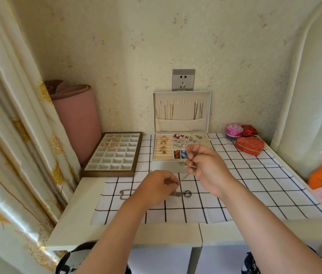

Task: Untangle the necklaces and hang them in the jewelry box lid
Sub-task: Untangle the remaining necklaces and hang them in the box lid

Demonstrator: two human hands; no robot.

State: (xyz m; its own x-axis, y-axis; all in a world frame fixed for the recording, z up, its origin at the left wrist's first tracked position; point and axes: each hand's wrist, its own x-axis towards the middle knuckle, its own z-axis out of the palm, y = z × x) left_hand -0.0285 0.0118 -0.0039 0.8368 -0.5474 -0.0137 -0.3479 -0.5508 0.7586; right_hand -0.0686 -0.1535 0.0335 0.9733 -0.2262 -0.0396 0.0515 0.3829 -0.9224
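Observation:
A thin gold chain (184,177) stretches taut between my two hands above the checked cloth. My left hand (156,187) pinches its lower end, and my right hand (205,165) pinches its upper end, just in front of the jewelry box. A silver necklace (124,193) with ring pendants (186,194) lies on the cloth, partly hidden under my left hand. The jewelry box lid (182,111) stands upright against the wall, with gold chains (167,111) hung at its left and silver chains (198,111) at its right.
The open box base (182,149) holds rings, earrings and small trinkets. A compartment tray (114,153) with a gold bangle coil stands to the left. A red heart-shaped box (250,146) and a pink round box (233,131) sit at the back right. A pink roll leans left.

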